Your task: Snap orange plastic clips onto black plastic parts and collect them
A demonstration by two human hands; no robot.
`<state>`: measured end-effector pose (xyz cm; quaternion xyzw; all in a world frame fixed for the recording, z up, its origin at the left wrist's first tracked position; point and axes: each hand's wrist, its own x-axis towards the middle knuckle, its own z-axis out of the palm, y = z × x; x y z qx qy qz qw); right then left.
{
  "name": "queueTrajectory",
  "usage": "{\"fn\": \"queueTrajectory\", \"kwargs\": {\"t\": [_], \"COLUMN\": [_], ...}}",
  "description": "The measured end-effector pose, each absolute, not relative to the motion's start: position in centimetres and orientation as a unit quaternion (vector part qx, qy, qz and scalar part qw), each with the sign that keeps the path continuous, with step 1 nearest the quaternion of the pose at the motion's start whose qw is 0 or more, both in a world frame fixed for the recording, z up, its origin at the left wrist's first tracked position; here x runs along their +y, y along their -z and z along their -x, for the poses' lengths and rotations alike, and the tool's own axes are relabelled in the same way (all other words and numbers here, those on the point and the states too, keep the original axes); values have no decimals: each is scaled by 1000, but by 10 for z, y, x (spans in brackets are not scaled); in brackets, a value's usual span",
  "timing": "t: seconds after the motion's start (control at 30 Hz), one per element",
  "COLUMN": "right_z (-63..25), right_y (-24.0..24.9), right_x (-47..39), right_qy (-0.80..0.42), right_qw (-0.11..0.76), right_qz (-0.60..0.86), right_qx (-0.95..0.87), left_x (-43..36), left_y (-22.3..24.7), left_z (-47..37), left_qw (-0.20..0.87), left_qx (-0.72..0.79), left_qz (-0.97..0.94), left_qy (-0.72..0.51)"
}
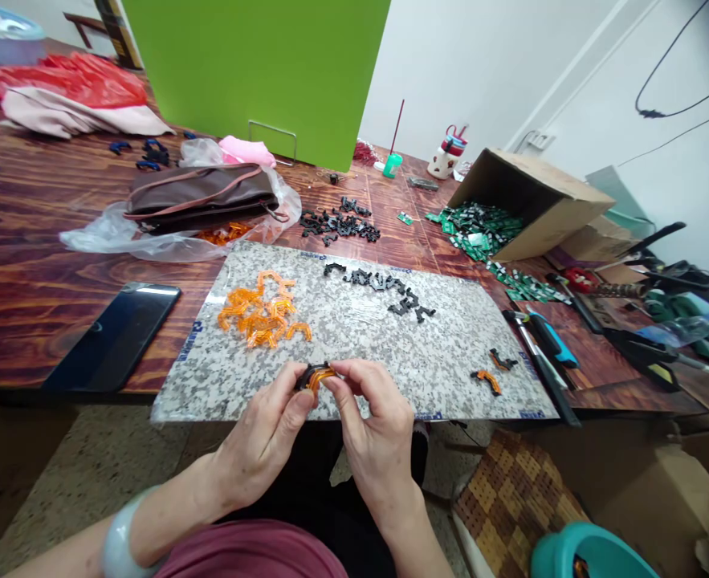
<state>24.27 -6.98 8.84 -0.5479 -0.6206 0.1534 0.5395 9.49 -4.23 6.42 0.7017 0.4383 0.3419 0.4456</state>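
Note:
Between my two hands is a small curved black-and-orange part (319, 376), above the front edge of the speckled board (450, 353). My left hand (266, 425) pinches its left end, and my right hand (369, 417) pinches its right end; the fingertips hide some of it. A pile of translucent orange curved pieces (261, 313) lies on the board's left side. Black curved pieces (411, 303) form a loose row along the board's back. Two black-and-orange parts (487, 382) rest near its right edge.
Behind the board are more black pieces (345, 225) and a bag (203, 193) on plastic. A phone (113, 337) lies left. A cardboard box (528, 193) spills green circuit boards (480, 229) at right, near tools (550, 337). A teal bucket (595, 554) stands below.

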Motion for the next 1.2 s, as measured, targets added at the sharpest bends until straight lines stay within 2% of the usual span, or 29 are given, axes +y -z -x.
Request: {"fn": "queueTrajectory", "kwargs": {"t": [0.37,0.8,0.97,1.2], "right_z": [-237,-236,-240,-259], "right_y": [-86,-87,-87,-92], "right_x": [-72,-73,-75,-75], "right_qy": [-106,-136,-189,-340], "right_qw": [541,554,547,488], "right_qz": [557,544,550,529], "right_qx": [-621,-616,-602,-604], "left_x": [-46,-43,-42,-39], "left_y": [-72,-64,-69,-75], "left_z": [-100,-96,-93,-85], "left_qw": [464,443,442,426], "left_qx": [413,384,379,357], "left_qz": [-699,-716,-728,-767], "left_qy": [-354,-379,-361,-321]}}
